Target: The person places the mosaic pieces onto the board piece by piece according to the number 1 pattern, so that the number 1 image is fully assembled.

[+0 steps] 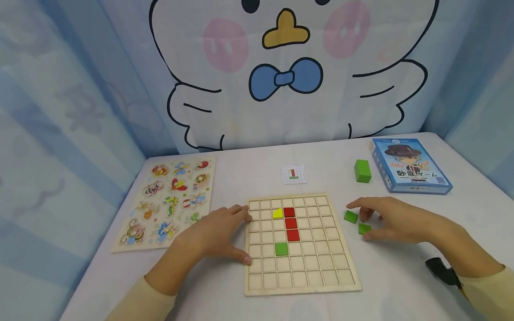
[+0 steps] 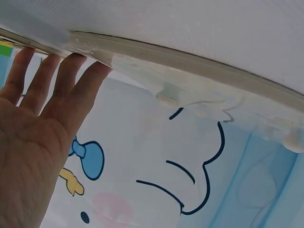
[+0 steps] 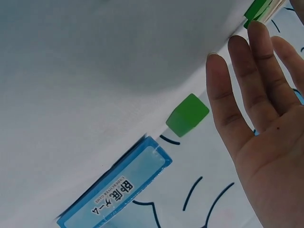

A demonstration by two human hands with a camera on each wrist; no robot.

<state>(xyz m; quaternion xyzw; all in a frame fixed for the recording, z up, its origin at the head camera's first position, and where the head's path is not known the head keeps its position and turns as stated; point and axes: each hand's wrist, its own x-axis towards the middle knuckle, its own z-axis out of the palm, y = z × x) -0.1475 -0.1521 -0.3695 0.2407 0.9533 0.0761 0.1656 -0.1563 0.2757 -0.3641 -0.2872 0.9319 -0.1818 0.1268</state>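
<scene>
A pale wooden grid board (image 1: 321, 278) lies on the white table. In its cells sit a yellow piece (image 1: 278, 213), a column of three red squares (image 1: 291, 223) and a green square (image 1: 281, 248). My left hand (image 1: 217, 232) steadies the board's left edge, thumb and fingertips spread along it; the left wrist view shows the fingers nearly straight. To the right of the board, my right hand (image 1: 401, 219) is over two small green tiles (image 1: 350, 216), forefinger reaching past one and thumb by the other tile (image 1: 364, 228). In the right wrist view its fingers look extended.
A small pattern card (image 1: 299, 180) lies behind the board. Farther right are a green block (image 1: 362, 171) and a blue game box (image 1: 419, 187). At left lies an animal puzzle board (image 1: 138, 209). A black strap-like piece (image 1: 443, 271) hangs by the right sleeve.
</scene>
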